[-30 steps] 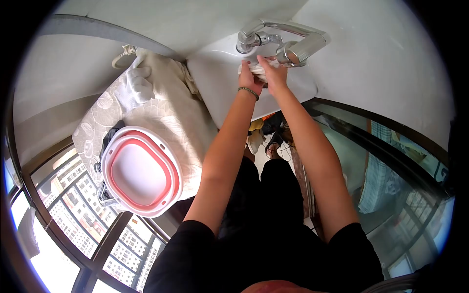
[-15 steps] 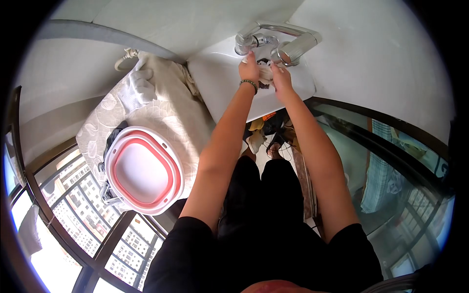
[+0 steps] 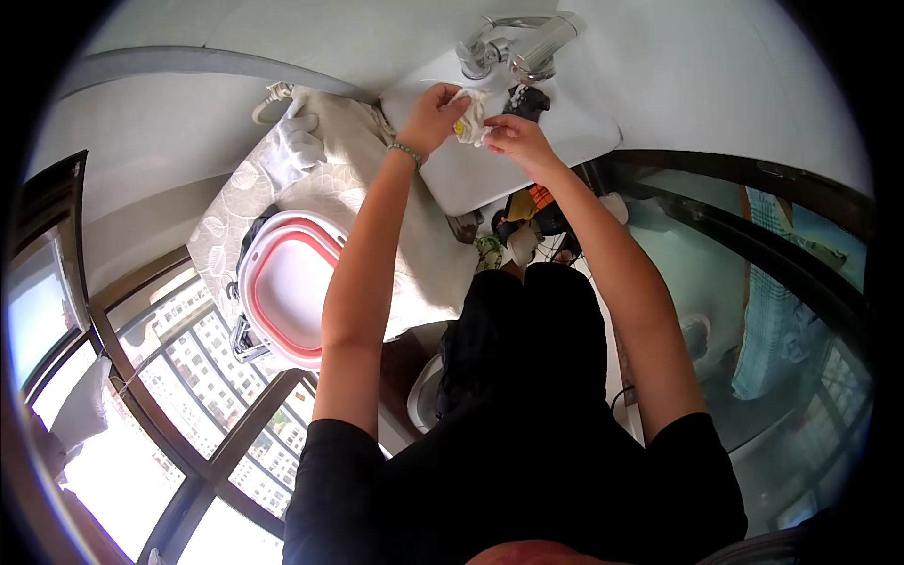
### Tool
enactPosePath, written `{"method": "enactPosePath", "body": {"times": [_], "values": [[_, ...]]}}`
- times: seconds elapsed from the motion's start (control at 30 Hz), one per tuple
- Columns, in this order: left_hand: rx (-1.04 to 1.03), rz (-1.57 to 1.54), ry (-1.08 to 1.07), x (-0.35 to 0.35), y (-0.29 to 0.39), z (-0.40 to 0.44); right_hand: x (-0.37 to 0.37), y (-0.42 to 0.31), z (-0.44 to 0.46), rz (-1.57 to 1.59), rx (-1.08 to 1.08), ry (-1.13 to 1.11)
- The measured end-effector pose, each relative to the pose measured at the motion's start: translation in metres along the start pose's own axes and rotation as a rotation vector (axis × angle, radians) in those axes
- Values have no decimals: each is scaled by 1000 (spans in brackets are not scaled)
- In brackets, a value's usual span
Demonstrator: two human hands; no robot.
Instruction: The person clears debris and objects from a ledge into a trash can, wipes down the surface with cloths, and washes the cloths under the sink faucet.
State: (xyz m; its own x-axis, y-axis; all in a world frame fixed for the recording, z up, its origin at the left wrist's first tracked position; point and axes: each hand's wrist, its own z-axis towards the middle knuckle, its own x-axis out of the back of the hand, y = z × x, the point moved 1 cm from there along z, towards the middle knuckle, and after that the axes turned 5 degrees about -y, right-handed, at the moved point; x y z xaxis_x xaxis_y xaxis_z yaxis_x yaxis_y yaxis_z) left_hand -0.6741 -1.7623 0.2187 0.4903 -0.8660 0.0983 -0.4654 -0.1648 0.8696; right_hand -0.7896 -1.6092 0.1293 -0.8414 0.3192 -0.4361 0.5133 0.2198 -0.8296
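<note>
Above the white sink [image 3: 457, 184], my left hand [image 3: 433, 121] grips a bunched, wet-looking white cloth [image 3: 471, 122] with a small yellow patch. The cloth is too crumpled to name further. My right hand [image 3: 518, 141] pinches its lower right edge between thumb and fingers. Behind my right hand, a dark cloth [image 3: 531, 104] with white spots, perhaps suds, lies in the sink. The chrome faucet [image 3: 544, 52] stands at the back of the sink, beyond both hands.
Left of the sink, a patterned cloth [image 3: 414, 254] covers a surface bearing a pink-and-white collapsible basin [image 3: 250, 282] and white fabric [image 3: 297, 141]. Windows [image 3: 202, 348] line the lower left. A glass panel [image 3: 692, 273] is at right. Assorted items [image 3: 523, 221] sit below the sink.
Both hands have come away from the faucet, toward the left, lifting the white cloth. The dark cloth now shows in the sink. The camera view has shifted.
</note>
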Motion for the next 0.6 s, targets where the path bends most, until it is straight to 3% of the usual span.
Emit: {"method": "enactPosePath", "body": {"times": [0.17, 0.23, 0.3, 0.4, 0.43, 0.5, 0.6], "values": [[-245, 77, 239, 7, 23, -20, 22, 10, -8, -248, 47, 163], [-275, 104, 300, 10, 31, -26, 41, 12, -10, -697, 92, 369], [-348, 156, 361, 13, 33, -29, 56, 10, -15, -809, -22, 451], [-475, 136, 222, 4, 33, -29, 41, 6, -25, -969, 351, 603], [-448, 160, 158, -2, 39, -33, 21, -21, -35, -991, 433, 370], [-387, 204, 36, -20, 54, -47, -18, -41, -35, -930, 605, 249], [-443, 15, -53, -26, 62, -54, -41, -50, -17, -911, 487, 104]]}}
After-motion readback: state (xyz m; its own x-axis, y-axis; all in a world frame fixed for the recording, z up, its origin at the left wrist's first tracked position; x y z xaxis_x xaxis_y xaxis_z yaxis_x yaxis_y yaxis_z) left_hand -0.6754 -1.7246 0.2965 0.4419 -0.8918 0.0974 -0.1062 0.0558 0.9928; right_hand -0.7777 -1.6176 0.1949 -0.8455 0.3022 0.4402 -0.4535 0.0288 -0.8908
